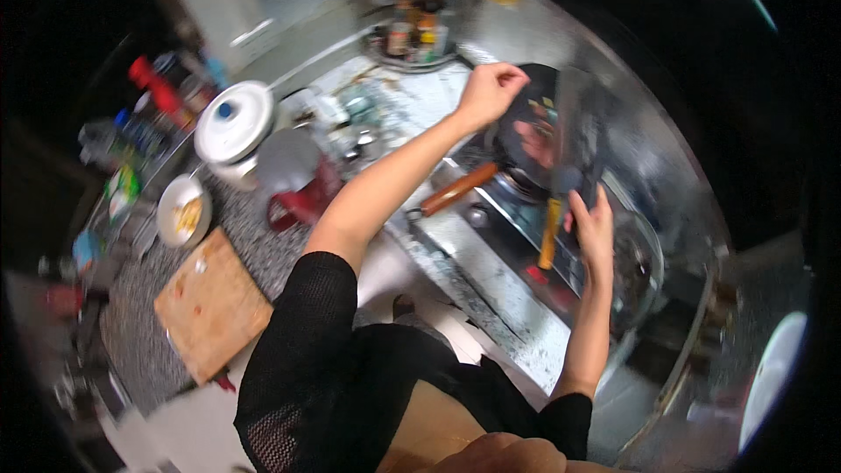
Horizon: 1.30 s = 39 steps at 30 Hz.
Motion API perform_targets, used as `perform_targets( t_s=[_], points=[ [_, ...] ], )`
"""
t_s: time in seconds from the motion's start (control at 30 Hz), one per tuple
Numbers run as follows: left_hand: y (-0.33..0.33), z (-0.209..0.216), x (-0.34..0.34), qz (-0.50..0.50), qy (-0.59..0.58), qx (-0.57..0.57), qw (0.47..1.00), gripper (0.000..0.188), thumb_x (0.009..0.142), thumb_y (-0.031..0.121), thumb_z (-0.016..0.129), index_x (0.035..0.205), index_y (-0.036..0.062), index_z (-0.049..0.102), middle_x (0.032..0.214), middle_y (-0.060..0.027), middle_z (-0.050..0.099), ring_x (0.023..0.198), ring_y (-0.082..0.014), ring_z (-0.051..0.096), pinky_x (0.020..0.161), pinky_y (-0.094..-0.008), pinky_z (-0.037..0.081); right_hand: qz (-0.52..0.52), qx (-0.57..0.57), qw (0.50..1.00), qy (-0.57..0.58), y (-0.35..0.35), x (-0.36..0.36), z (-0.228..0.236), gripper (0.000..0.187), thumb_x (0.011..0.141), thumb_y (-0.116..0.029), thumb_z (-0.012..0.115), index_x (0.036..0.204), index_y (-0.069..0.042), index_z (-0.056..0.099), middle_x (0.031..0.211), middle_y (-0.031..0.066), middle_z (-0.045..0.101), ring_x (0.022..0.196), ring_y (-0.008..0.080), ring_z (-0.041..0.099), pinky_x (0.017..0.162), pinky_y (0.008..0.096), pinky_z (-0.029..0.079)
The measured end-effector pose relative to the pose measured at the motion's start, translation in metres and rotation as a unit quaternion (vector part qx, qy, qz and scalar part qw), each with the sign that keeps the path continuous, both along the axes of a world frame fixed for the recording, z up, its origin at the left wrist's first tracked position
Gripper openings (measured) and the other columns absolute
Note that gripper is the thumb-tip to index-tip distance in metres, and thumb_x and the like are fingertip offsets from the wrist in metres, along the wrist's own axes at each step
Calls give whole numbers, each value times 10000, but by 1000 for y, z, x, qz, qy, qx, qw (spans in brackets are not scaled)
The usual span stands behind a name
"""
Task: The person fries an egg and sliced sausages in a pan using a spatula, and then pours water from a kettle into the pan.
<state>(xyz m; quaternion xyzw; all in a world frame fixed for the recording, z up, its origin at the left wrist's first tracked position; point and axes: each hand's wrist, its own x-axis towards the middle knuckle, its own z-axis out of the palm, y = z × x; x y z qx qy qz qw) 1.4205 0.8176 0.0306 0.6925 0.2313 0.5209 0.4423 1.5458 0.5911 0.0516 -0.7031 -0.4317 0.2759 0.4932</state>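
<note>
My left hand [492,95] is over the left edge of a dark frying pan [517,136], its fingers curled together in a pinch. What they hold, if anything, is hidden. Reddish meat pieces [533,142] lie in the pan, with small pale bits above them. To the right, my right hand [592,226] has its thumb and forefinger spread beside a yellow handle [549,235]. Blur hides whether they touch. A flat, greyish, blade-like shape [575,123] rises beyond that handle, too smeared to name. The pan's brown wooden handle [459,189] points toward the lower left.
A glass lid [646,254] is at the right end of the stove. On the left counter are a wooden cutting board [215,307], a white bowl [185,210] with yellowish food and a white lidded pot [234,123]. A spice rack [412,31] stands in the far corner.
</note>
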Motion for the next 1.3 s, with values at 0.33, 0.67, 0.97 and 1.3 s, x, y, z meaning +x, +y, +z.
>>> perform_targets(
  t_s=[0.33, 0.67, 0.97, 1.3],
  points=[
    [-160, -125, -451, 427, 67, -160, 887, 109, 807, 93, 565, 853, 10, 619, 737, -71, 625, 674, -112, 579, 623, -243, 463, 331, -126, 910, 217, -34, -234, -76, 160, 801, -8, 533, 944, -18, 463, 612, 13, 477, 464, 80, 448, 438, 204, 367],
    [-249, -278, -719, 592, 252, -363, 675, 416, 705, 289, 672, 959, -26, 578, 861, -200, 610, 822, -305, 596, 722, -361, 471, 477, -293, 808, 184, -21, -468, -228, 132, 757, -33, 602, 824, -20, 489, 605, 18, 506, 469, 88, 488, 438, 222, 392],
    [-230, -282, -756, 509, 343, -351, 707, 179, 695, 194, 629, 697, 29, 561, 677, -148, 597, 657, -272, 592, 606, -359, 460, 537, -171, 825, -47, -3, -554, -275, 176, 689, -130, 591, 785, -7, 509, 568, 92, 490, 515, 187, 520, 497, 322, 401],
    [-283, -279, -710, 393, 285, -323, 812, 246, 703, 94, 682, 906, 6, 575, 775, -98, 583, 654, -158, 558, 591, -272, 475, 479, -16, 837, -265, -7, -599, -297, 364, 683, -123, 622, 987, 18, 480, 988, 192, 460, 974, 341, 431, 817, 418, 370]
  ],
)
